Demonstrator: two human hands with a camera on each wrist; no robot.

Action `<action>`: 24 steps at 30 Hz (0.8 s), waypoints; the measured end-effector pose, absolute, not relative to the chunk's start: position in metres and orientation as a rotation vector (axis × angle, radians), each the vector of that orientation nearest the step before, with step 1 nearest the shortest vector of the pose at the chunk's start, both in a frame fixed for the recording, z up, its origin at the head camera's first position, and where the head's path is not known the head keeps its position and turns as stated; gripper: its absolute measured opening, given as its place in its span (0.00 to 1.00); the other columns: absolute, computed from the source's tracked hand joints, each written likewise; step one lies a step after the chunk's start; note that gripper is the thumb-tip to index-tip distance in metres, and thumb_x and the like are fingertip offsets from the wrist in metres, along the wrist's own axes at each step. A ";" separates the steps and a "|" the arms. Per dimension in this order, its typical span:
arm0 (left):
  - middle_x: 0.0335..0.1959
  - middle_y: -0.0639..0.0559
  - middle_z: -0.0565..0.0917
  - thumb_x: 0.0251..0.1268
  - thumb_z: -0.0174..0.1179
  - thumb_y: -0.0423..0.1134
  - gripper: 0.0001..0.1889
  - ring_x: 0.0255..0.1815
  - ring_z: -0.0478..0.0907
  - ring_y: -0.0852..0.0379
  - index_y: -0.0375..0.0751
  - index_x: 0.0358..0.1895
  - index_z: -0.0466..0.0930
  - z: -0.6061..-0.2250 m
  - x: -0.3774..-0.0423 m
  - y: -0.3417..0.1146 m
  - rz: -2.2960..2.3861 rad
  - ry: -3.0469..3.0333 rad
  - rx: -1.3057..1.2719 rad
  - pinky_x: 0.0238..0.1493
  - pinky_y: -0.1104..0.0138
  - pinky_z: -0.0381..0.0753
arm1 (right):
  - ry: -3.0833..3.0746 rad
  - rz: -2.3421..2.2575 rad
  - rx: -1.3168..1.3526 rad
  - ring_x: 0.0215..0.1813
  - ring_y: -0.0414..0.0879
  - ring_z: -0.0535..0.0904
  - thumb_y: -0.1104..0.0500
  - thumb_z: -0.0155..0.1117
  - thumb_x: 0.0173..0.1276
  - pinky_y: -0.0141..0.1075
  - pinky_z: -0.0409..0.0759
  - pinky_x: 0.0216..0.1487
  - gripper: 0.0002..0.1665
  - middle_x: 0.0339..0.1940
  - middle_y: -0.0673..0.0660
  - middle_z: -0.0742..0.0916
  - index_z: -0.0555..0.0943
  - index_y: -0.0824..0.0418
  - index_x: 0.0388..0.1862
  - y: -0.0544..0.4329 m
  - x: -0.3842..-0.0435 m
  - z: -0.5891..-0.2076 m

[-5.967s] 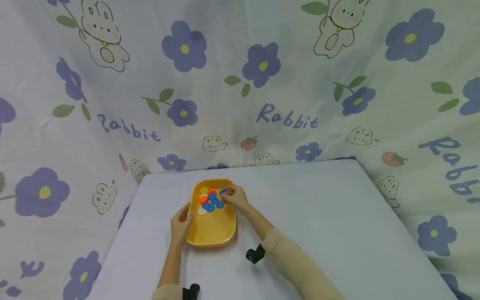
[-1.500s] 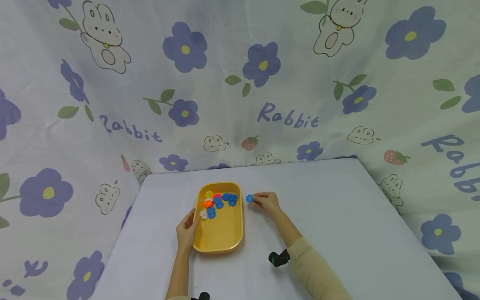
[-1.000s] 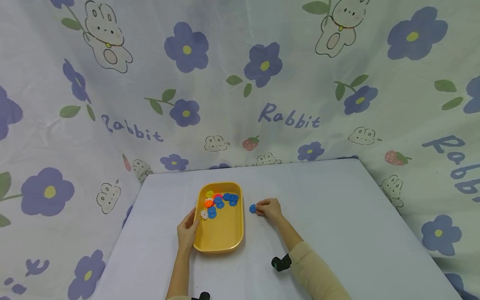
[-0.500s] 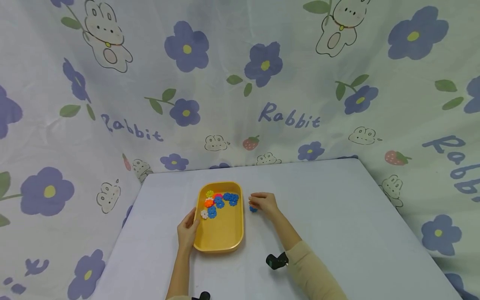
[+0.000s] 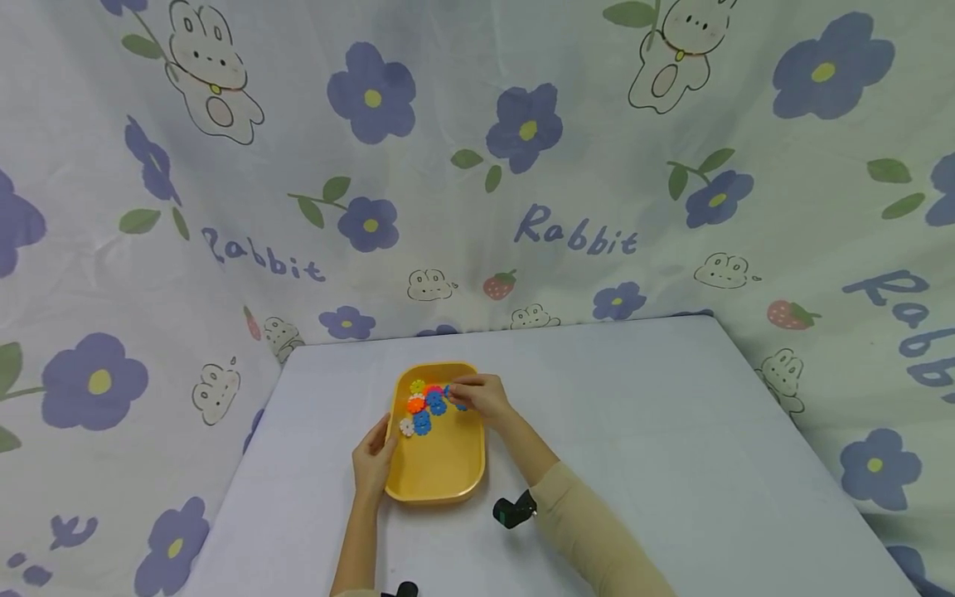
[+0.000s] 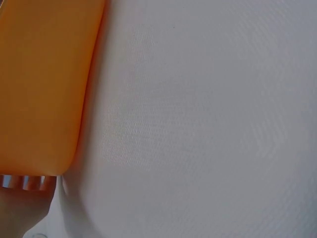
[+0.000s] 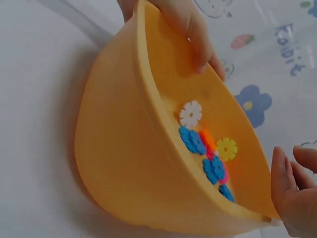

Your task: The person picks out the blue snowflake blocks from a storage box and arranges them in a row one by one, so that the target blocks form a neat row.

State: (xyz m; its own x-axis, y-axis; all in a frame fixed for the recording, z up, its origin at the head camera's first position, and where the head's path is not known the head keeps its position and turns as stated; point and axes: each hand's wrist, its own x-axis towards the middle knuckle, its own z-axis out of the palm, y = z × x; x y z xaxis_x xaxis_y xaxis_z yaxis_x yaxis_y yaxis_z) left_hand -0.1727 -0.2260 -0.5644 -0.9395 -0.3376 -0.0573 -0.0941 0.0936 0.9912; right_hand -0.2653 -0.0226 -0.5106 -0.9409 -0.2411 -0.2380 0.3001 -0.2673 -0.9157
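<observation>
A yellow plastic tray (image 5: 436, 464) stands on the table with several snowflake-shaped building discs, mostly blue, in its far half. My left hand (image 5: 371, 460) grips its left wall, thumb over the rim and fingers outside. My right hand (image 5: 483, 396) reaches over the right rim, fingertips right at the blue discs. In the right wrist view its fingers (image 7: 283, 178) stand a little apart with no disc showing between them. A white disc (image 7: 190, 114), a yellow disc (image 7: 227, 149) and blue discs (image 7: 213, 169) lie inside. My right forearm covers the spot where a blue disc lay on the table.
The white tabletop (image 5: 634, 464) reaches back to a hanging cloth (image 5: 462, 207) printed with rabbits and flowers. A black wrist device (image 5: 513, 511) juts from the right sleeve, and another (image 5: 406, 589) shows at the bottom edge.
My right hand carried a blue disc out of the tray, laid it on the table right of it, let go, and came back left over the tray. The left hand kept its grip.
</observation>
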 end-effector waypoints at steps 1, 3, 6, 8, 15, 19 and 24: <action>0.67 0.39 0.67 0.67 0.51 0.29 0.23 0.68 0.63 0.45 0.35 0.66 0.67 -0.564 -0.173 -0.226 -1.949 -2.175 0.433 0.51 0.85 0.69 | 1.669 -2.242 0.052 0.34 0.48 0.86 0.71 0.62 0.62 0.42 0.82 0.45 0.19 0.34 0.66 0.87 0.75 0.82 0.50 -0.028 -0.266 -0.512; 0.67 0.38 0.67 0.67 0.51 0.29 0.23 0.68 0.63 0.45 0.34 0.66 0.67 -0.564 -0.173 -0.226 -1.946 -2.170 0.422 0.50 0.85 0.69 | 1.726 -2.190 0.023 0.34 0.49 0.86 0.71 0.62 0.62 0.42 0.82 0.45 0.18 0.36 0.67 0.86 0.76 0.81 0.50 -0.039 -0.266 -0.515; 0.66 0.36 0.68 0.67 0.51 0.28 0.23 0.67 0.64 0.43 0.33 0.65 0.67 -0.565 -0.173 -0.226 -1.945 -2.156 0.404 0.49 0.87 0.69 | 1.855 -2.092 0.010 0.34 0.50 0.85 0.70 0.63 0.61 0.40 0.84 0.42 0.17 0.34 0.66 0.86 0.78 0.80 0.47 -0.053 -0.265 -0.525; 0.66 0.36 0.68 0.66 0.51 0.28 0.23 0.67 0.64 0.42 0.32 0.65 0.67 -0.565 -0.173 -0.225 -1.947 -2.151 0.400 0.48 0.87 0.70 | 1.962 -2.014 0.039 0.32 0.49 0.84 0.69 0.65 0.60 0.38 0.84 0.40 0.15 0.31 0.61 0.85 0.80 0.78 0.45 -0.060 -0.263 -0.532; 0.66 0.36 0.67 0.67 0.50 0.27 0.24 0.67 0.63 0.43 0.32 0.66 0.66 -0.563 -0.171 -0.224 -1.971 -2.138 0.409 0.49 0.86 0.70 | 2.174 -1.847 0.197 0.28 0.48 0.82 0.69 0.68 0.56 0.33 0.84 0.32 0.12 0.30 0.59 0.84 0.83 0.73 0.40 -0.070 -0.256 -0.547; 0.67 0.35 0.66 0.67 0.50 0.27 0.24 0.68 0.62 0.42 0.32 0.67 0.65 -0.562 -0.171 -0.224 -1.976 -2.143 0.411 0.50 0.86 0.69 | 2.221 -1.798 0.229 0.29 0.50 0.83 0.70 0.68 0.55 0.32 0.83 0.30 0.12 0.30 0.58 0.83 0.83 0.72 0.40 -0.073 -0.254 -0.546; 0.67 0.36 0.66 0.67 0.50 0.27 0.24 0.68 0.62 0.43 0.32 0.67 0.65 -0.562 -0.171 -0.225 -1.983 -2.138 0.400 0.50 0.86 0.69 | 2.177 -1.831 0.159 0.27 0.51 0.84 0.74 0.68 0.49 0.35 0.84 0.29 0.15 0.29 0.61 0.85 0.82 0.76 0.39 -0.079 -0.251 -0.550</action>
